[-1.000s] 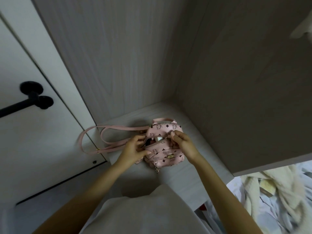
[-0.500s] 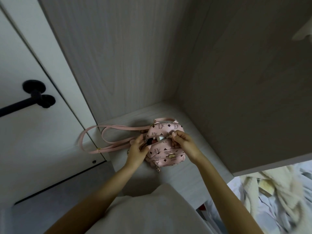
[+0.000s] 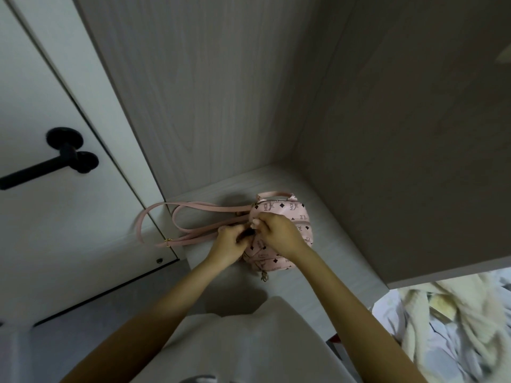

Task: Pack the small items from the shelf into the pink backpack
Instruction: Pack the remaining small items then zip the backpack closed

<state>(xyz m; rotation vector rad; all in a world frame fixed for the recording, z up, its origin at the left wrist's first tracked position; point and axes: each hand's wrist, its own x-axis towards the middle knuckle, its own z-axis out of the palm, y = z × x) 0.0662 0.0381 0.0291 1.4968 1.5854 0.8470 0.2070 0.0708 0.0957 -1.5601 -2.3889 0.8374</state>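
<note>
Apparently near the close of packing: the pink backpack lay on the shelf in the corner of the wooden alcove, front pocket facing up, top handle toward the back wall. Its long straps trailed off to the left, over the shelf edge by the cupboard door.

I had both hands over the left side of the bag's main opening. My left hand was closed in a pinch on the bag's edge where a dark gap showed. My right hand lay across the top of the bag, fingertips pinched together close to the left hand's; I read that grip as closed on the zip pull, though the pull itself was hidden under the fingers. No loose small items showed on the shelf, and I could not see inside the bag.

My judgement: the step in hand was drawing the zip shut.

Notes on doing it well:
- Hold the fabric taut with the left hand, right beside the slider, so the teeth meet straight.
- Pull along the curve of the zip, not upward, or the soft bag will lift and buckle.
- Watch the dark gap for contents or lining poking up; anything caught will jam the slider.
- Keep the straps clear on the left; they hang over the edge and could drag the bag if snagged by a wrist.
</note>
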